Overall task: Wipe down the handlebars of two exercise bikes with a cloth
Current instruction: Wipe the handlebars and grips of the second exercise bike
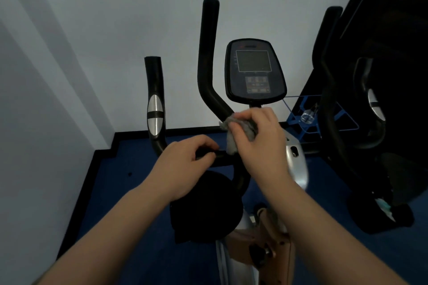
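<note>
The grey cloth (240, 131) is bunched under the right hand (259, 136), whose fingers curl over it and press it against the lower bend of the inner black handlebar (208, 53), just below the console (254, 69). The left hand (185, 164) is clamped round the horizontal crossbar (222, 157), touching the hanging edge of the cloth, and seems to steady the bike.

Risks, as I judge them: the cloth is crumpled small, so a stroke up the long upright may leave the far side of the tube untouched. A loose corner dangles near the left fingers and could snag or slip free. The console sits just beside the wiping hand, so a wide swipe might press its buttons. The outer grip with the silver sensor plates (154, 114) is well apart to the left and easy to skip. The second bike's handlebar (328, 71) stands at the right, near a blue wire rack (301, 118); reaching across could knock that rack
</note>
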